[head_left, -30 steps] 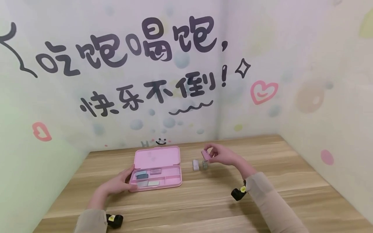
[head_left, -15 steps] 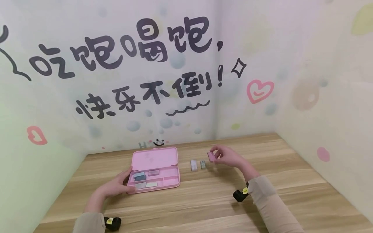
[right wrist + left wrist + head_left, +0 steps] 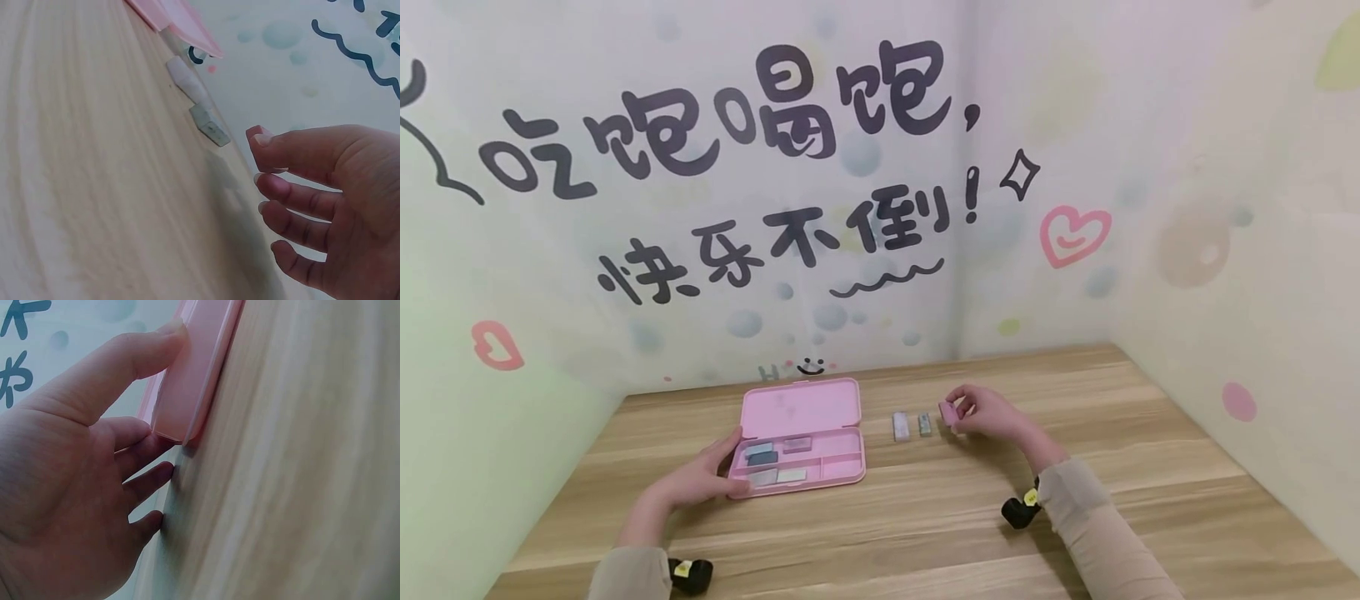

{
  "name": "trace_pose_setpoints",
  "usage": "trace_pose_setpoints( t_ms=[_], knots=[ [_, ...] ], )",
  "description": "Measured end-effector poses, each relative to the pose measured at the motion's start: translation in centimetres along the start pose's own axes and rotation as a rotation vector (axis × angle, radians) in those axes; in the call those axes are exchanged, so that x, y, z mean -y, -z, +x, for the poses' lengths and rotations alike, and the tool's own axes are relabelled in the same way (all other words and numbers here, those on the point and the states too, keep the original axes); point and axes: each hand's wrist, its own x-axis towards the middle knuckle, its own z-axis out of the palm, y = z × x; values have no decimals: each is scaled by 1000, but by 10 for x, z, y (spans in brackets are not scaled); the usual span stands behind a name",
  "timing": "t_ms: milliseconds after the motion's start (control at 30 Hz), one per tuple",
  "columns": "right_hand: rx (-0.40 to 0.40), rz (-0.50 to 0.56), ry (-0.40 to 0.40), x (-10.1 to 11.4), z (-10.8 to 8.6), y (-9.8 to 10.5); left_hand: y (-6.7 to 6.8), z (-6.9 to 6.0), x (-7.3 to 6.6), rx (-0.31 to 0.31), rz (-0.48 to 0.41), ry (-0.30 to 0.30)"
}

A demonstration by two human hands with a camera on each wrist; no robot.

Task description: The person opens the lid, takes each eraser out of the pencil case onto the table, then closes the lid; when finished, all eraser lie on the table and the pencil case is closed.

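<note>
An open pink case (image 3: pixel 803 490) lies on the table, its lid (image 3: pixel 801 407) leaning back; several small blue, grey and white blocks lie in its compartments. My left hand (image 3: pixel 694 482) grips the case's left end, and the left wrist view shows the thumb on the case (image 3: pixel 187 394) and the index finger at its far side. My right hand (image 3: pixel 988 414) pinches a small pink block (image 3: pixel 948 413) between thumb and fingers, low over the table. Left of it lie a greenish block (image 3: pixel 924 424) and a pale lilac block (image 3: pixel 900 426), apart from each other.
The wooden table (image 3: pixel 865 542) meets a printed wall (image 3: pixel 880 333) just behind the lid. A side wall (image 3: pixel 1262 333) stands at the right. Black wrist cameras (image 3: pixel 691 576) sit at both cuffs.
My right hand has moved right, away from the greenish block, and lowered with the pink block. My left hand keeps its hold on the case. The head view has shifted slightly.
</note>
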Motion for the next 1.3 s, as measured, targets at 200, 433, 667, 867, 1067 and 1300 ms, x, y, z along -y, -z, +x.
trace_pose_setpoints(
  t_ms=[200, 433, 667, 867, 1067, 1300],
  knots=[
    [-14, 28, -29, -3, 1, -6, -1, 0, 1, -3, 0, -1],
    [-34, 19, -49, -3, 1, -9, 1, 2, -1, -7, 5, -6],
    [-35, 10, -51, -4, 1, -9, 0, 1, -2, -6, 11, -12],
    [-36, 16, -59, -6, 1, -10, 0, -1, -5, -3, 4, 15],
    [-47, 6, -60, -9, 2, -11, 0, 0, -6, -3, 8, 11],
    [-59, -29, -72, -13, 4, -15, 0, -1, -3, -8, 12, 8]
  ],
)
